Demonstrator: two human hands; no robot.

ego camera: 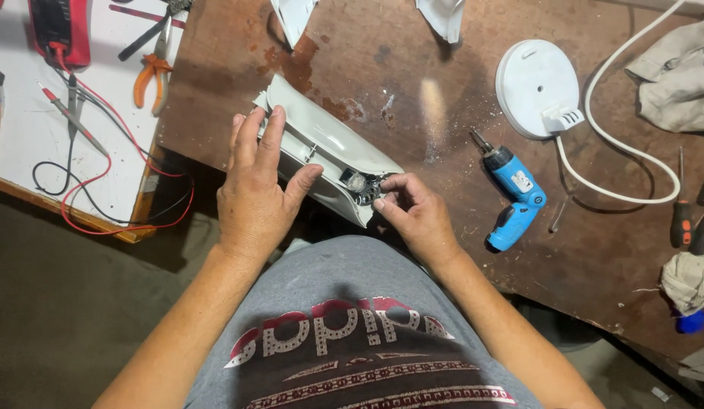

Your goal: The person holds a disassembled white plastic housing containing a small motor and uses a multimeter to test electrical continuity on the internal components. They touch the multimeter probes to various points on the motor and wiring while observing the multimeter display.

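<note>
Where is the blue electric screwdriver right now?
The blue electric screwdriver lies on the brown workbench, just right of the right hand and below the round white base.

**Worn workshop bench over a bare floor**

A brown, stained and scratched tabletop [412,68] fills most of the view, with a glare of overhead light near its middle. A white board [34,136] with a wooden edge adjoins it on the left. Below lies a dull grey-brown floor [56,303].
</note>
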